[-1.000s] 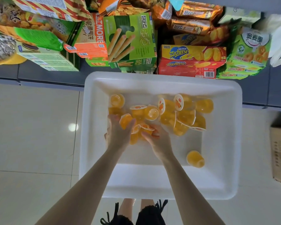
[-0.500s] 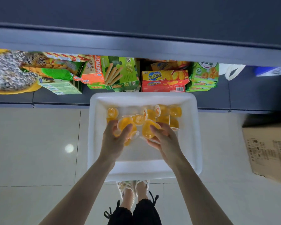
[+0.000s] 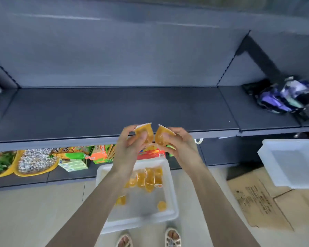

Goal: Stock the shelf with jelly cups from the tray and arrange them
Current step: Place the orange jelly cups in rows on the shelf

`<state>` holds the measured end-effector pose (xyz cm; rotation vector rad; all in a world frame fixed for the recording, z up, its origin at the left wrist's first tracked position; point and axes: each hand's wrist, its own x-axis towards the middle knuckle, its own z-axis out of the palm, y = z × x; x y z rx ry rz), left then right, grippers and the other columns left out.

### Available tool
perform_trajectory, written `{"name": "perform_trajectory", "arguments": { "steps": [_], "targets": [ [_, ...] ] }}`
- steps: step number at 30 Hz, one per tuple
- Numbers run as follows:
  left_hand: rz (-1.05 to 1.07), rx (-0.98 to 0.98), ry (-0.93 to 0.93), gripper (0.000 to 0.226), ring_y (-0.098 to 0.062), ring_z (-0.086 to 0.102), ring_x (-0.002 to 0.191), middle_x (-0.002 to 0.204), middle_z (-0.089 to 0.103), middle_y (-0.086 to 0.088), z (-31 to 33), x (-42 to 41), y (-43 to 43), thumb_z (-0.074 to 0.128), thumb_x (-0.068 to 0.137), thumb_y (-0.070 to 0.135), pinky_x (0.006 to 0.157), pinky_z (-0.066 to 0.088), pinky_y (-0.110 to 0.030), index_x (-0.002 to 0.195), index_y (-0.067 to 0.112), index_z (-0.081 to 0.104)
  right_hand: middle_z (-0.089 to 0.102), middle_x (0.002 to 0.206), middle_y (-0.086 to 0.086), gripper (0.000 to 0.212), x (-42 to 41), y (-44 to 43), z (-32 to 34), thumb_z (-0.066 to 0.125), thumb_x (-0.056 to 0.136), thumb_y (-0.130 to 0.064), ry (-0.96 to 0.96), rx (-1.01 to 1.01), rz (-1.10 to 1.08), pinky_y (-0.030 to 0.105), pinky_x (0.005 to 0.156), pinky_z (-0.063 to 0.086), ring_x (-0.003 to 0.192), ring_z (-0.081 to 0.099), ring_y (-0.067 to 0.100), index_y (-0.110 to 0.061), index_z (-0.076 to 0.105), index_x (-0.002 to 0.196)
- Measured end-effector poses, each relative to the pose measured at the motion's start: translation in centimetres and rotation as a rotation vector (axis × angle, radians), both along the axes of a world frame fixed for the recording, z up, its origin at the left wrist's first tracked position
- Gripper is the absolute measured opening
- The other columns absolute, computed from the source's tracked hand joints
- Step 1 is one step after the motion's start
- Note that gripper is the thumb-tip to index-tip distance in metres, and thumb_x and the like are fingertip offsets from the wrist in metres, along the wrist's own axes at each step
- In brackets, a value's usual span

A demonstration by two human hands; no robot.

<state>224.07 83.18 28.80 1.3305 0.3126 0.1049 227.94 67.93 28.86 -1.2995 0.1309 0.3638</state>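
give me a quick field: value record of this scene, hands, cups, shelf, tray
left hand: left hand holds an orange jelly cup, raised at the shelf's front edge
right hand: right hand holds a second jelly cup, tilted
shelf: dark shelf bare in front of the hands; purple packets at far right
tray: white tray on the floor below, more jelly cups inside
lower shelf: snack boxes
other: a second white tray on a cardboard box, right

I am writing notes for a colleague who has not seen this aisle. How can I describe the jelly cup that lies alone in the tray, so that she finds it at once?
Look at the white tray on the floor below the dark shelf. Most orange jelly cups crowd its far end. The lone cup lies apart near the tray's near right corner, touching no other.
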Motion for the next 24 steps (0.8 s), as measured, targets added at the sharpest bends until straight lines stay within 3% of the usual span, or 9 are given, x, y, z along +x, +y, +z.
{"name": "perform_trajectory", "arguments": {
  "steps": [4, 7, 11, 14, 18, 21, 24],
  "targets": [
    [-0.042, 0.091, -0.117, 0.018, -0.024, 0.067, 0.092, 0.098, 0.069, -0.011, 6.4, 2.5, -4.0, 0.065, 0.086, 0.014, 0.089, 0.053, -0.044, 0.101, 0.023, 0.060, 0.069, 0.104, 0.015, 0.023, 2.3, -4.7, 6.6, 0.068, 0.083, -0.009, -0.146, -0.050, -0.004, 0.036, 0.085, 0.056, 0.094, 0.068, 0.024, -0.004, 0.061, 0.104],
    [-0.021, 0.131, -0.175, 0.026, -0.019, 0.066, 0.094, 0.100, 0.070, -0.006, 10.2, 4.3, -8.6, 0.066, 0.085, 0.013, 0.086, 0.052, -0.030, 0.107, 0.025, 0.058, 0.070, 0.107, 0.014, 0.024, 4.3, -9.3, 10.9, 0.072, 0.080, -0.012, -0.256, -0.153, 0.032, 0.031, 0.083, 0.056, 0.099, 0.067, 0.025, -0.007, 0.064, 0.102],
    [0.040, 0.223, -0.273, 0.025, -0.010, 0.064, 0.089, 0.100, 0.067, 0.001, 14.5, 6.8, -15.1, 0.069, 0.083, 0.010, 0.072, 0.051, -0.015, 0.105, 0.016, 0.061, 0.071, 0.104, 0.013, 0.027, 7.3, -16.0, 15.7, 0.073, 0.080, -0.013, -0.353, -0.227, 0.069, 0.027, 0.075, 0.056, 0.090, 0.069, 0.022, -0.007, 0.063, 0.104],
    [0.060, 0.290, -0.355, 0.023, -0.009, 0.064, 0.083, 0.095, 0.066, 0.004, 17.5, 8.7, -19.0, 0.070, 0.081, 0.007, 0.070, 0.052, -0.017, 0.100, 0.011, 0.058, 0.070, 0.102, 0.012, 0.027, 9.6, -20.4, 19.1, 0.074, 0.079, -0.011, -0.430, -0.268, 0.070, 0.026, 0.073, 0.056, 0.089, 0.069, 0.020, -0.006, 0.063, 0.103],
    [0.058, 0.430, -0.439, 0.020, -0.016, 0.065, 0.090, 0.094, 0.069, 0.005, 21.2, 12.0, -22.1, 0.074, 0.079, 0.011, 0.080, 0.051, -0.025, 0.093, 0.016, 0.059, 0.068, 0.095, -0.001, 0.022, 12.6, -24.5, 23.5, 0.073, 0.079, -0.004, -0.517, -0.314, 0.070, 0.021, 0.068, 0.057, 0.083, 0.066, 0.012, -0.007, 0.060, 0.097],
    [0.064, 0.579, -0.476, 0.022, -0.012, 0.063, 0.087, 0.092, 0.067, 0.010, 23.7, 14.9, -23.4, 0.075, 0.077, 0.014, 0.075, 0.046, -0.014, 0.093, 0.015, 0.060, 0.066, 0.099, 0.002, 0.021, 15.8, -26.3, 25.7, 0.075, 0.077, -0.005, -0.593, -0.404, 0.043, 0.026, 0.070, 0.058, 0.086, 0.066, 0.015, -0.013, 0.060, 0.090],
    [0.104, 0.683, -0.451, 0.025, -0.014, 0.062, 0.085, 0.093, 0.065, 0.008, 25.4, 17.9, -24.0, 0.076, 0.077, 0.017, 0.076, 0.048, -0.022, 0.093, 0.021, 0.058, 0.062, 0.111, 0.005, 0.029, 19.4, -27.0, 26.9, 0.078, 0.075, -0.012, -0.637, -0.541, 0.004, 0.039, 0.079, 0.058, 0.093, 0.066, 0.021, -0.015, 0.061, 0.098]
  ]
}}
